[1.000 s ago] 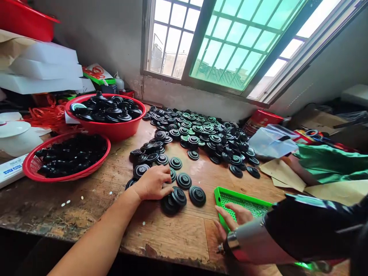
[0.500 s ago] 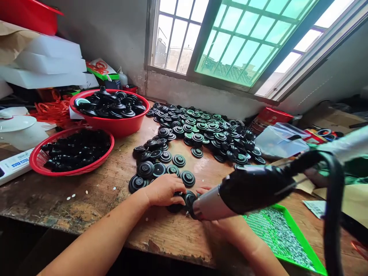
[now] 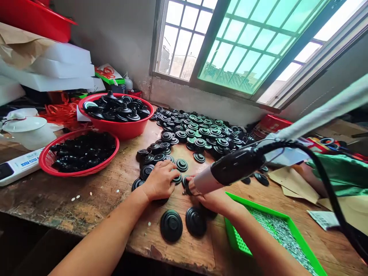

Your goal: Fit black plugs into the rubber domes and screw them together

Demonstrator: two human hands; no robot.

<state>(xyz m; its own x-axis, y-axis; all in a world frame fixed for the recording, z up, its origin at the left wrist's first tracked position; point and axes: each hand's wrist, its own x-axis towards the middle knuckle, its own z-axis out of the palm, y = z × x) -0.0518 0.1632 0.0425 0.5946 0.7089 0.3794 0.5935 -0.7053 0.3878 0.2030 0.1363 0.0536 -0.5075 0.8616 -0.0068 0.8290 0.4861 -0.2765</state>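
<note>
My left hand curls its fingers over a black stepped disc among others on the wooden table. My right hand is behind the silver and black powered hand tool, which hangs from a cable and hides most of its fingers. The visible fingertips close on another black disc. Nearer the table edge, a black disc lies flat beside a second disc. Part of another disc shows under my right wrist.
A large pile of black discs spreads below the window. At left stand a red basin of black parts and a red basket of small black pieces. A green tray of small metal bits sits right, near brown paper.
Both hands have moved forward, away from the table edge, to discs farther in. Two discs now lie exposed near the edge. The hanging tool has shifted up and left, and the view has moved slightly.
</note>
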